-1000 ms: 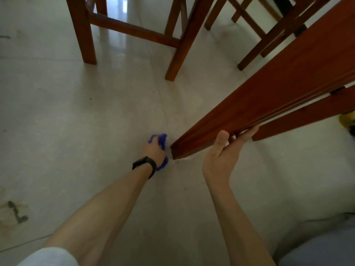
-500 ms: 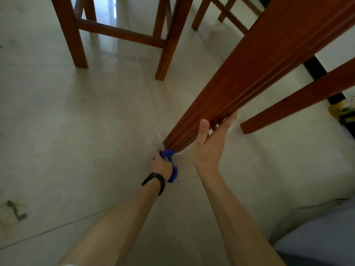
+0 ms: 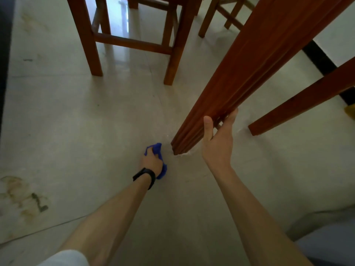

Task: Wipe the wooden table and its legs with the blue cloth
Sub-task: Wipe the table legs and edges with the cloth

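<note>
One bunched blue cloth (image 3: 158,148) is gripped in the left hand (image 3: 152,163). The fingers curl round it, so only a tuft shows past the knuckles and a fold shows below the palm. It is held low over the floor (image 3: 76,121), just beside the foot of the nearest table leg (image 3: 240,77) but apart from it, with a sliver of floor showing between cloth and wood. Whether the cloth touches the floor I cannot tell.

The right hand (image 3: 217,144) holds that same leg a little above its foot. Its thumb lies up the near face and its fingers pass behind, so the wood is clasped between them. Pale dust (image 3: 185,154) lies against the foot of the leg, and a black band (image 3: 145,176) circles the left wrist.

The step in hand looks like the legs, worked at their lowest part; the tabletop is out of view, so its state cannot be judged. The next move calls for carrying the cloth across the small gap onto the foot, then pressing it into the grooves that run along the leg while drawing it upward. The right hand would need to slide up or let go as the cloth reaches it.

Farther off, a second leg (image 3: 307,98) slants in from the right and looks yet to be reached. A chair (image 3: 130,41) stands beyond, well apart, and a brownish stain (image 3: 21,196) marks the floor at the left.
</note>
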Motion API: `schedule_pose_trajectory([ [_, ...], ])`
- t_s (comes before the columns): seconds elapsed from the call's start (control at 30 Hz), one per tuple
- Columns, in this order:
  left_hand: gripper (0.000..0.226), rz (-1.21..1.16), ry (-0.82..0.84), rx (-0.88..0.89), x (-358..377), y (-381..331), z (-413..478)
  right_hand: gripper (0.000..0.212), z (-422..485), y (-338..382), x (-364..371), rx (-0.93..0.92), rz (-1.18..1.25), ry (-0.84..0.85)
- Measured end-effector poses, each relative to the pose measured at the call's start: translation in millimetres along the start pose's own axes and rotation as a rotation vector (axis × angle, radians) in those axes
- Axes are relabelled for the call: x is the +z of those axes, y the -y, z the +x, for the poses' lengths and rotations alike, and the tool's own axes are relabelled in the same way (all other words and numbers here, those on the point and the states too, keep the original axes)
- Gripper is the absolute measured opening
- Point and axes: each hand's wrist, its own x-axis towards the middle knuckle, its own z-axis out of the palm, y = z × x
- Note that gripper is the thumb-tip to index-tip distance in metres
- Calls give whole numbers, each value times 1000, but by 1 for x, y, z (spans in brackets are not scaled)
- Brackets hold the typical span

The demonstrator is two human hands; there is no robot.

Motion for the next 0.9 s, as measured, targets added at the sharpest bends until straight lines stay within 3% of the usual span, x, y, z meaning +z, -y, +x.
schedule_pose_trajectory([
  [0.2,37,-95,42,117,3,-51,6,78,-3,-1,7,14,10,-40],
  [0.27,37,28,184,112,8,-56,8,79,-2,-2,6,9,-6,-29],
  [0.37,32,276,549,40,17,-40,-2,80,-2,-1,4,-12,-37,-17],
  [0.4,30,300,648,16,22,-32,-9,80,-2,0,5,-10,-36,-18],
  [0.47,25,135,691,-78,28,-22,-21,80,-3,3,4,-17,-19,-31],
  [0.6,25,-43,577,-207,21,-30,-20,80,-3,6,5,2,-30,-32],
  [0.7,17,-154,342,-206,0,-44,-7,80,-3,6,3,2,-36,-16],
  [0.83,30,-106,52,4,-22,-55,13,79,-5,7,3,31,-44,-7],
  [0.9,31,-261,-19,178,-32,-81,6,77,-6,6,3,38,-29,-8],
])
